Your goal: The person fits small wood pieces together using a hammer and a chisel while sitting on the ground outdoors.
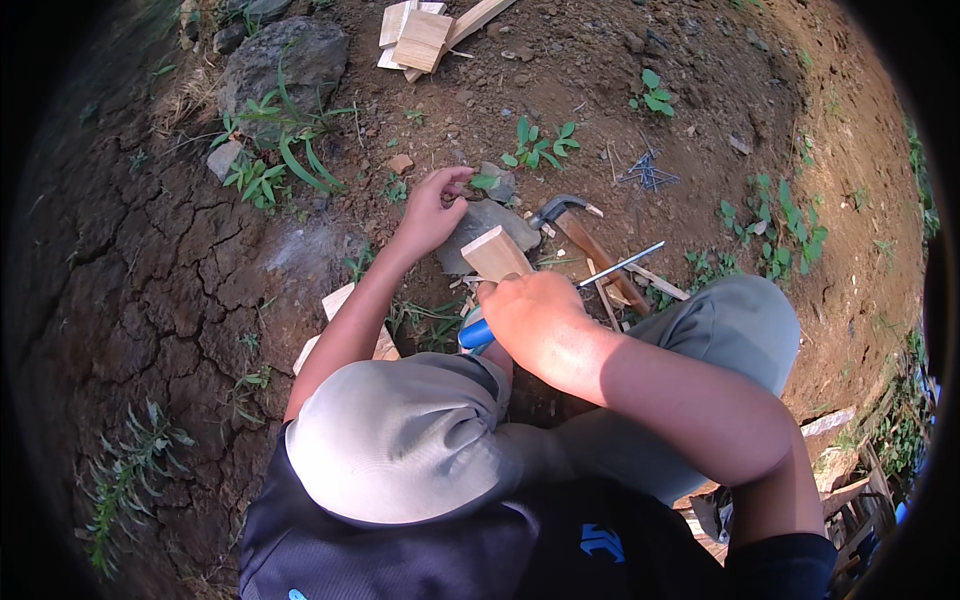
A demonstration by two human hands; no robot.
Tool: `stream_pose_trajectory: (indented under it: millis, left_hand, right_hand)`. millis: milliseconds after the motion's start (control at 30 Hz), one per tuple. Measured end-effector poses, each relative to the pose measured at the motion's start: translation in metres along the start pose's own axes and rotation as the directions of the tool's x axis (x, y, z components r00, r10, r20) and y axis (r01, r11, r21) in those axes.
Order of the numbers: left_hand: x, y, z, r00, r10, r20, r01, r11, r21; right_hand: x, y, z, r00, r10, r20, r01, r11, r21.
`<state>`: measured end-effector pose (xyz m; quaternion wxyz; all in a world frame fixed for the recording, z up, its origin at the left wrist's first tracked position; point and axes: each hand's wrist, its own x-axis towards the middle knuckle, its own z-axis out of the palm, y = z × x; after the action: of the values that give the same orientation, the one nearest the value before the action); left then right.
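Note:
My right hand (535,318) is closed around a blue-handled screwdriver (475,335), its thin metal shaft sticking out to the right. The same hand also grips a pale wooden block (496,254), tilted up in front of the knuckles. Beyond the block, my left hand (432,212) hovers by the far left edge of a flat grey stone (480,228). Its fingers are curved and apart, with nothing visible in them. A claw hammer (592,243) with a wooden handle lies just right of the stone.
Loose nails (650,172) lie in a heap at the far right. Cut wood pieces (420,38) are piled at the far end, and others (338,300) lie by my left forearm. A large rock (285,70), weeds (540,145) and cracked soil surround the spot.

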<state>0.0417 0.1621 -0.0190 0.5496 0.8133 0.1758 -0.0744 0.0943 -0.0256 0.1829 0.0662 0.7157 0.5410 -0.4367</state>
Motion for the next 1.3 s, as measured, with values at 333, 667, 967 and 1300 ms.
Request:
stream_pose_trajectory:
  millis: [333, 667, 967, 1300]
  left_hand:
    - [0.053, 0.004, 0.010, 0.964, -0.035, 0.262, -0.084, 0.899, 0.429]
    - [0.043, 0.000, 0.005, 0.996, 0.031, 0.083, -0.053, 0.959, 0.280]
    - [0.066, -0.005, -0.081, 0.946, 0.027, -0.323, 0.048, 0.974, 0.221]
    - [-0.016, -0.019, -0.046, 0.999, -0.041, -0.015, 0.040, 0.999, -0.026]
  right_hand:
    - [-0.009, 0.016, 0.010, 0.996, 0.086, -0.017, -0.084, 0.992, 0.094]
    - [-0.021, 0.012, 0.002, 0.979, 0.167, 0.113, -0.178, 0.980, 0.090]
    - [-0.033, 0.012, 0.017, 0.995, 0.067, -0.076, -0.066, 0.998, 0.013]
    - [0.037, 0.040, 0.056, 0.881, 0.305, -0.362, -0.176, 0.921, 0.348]
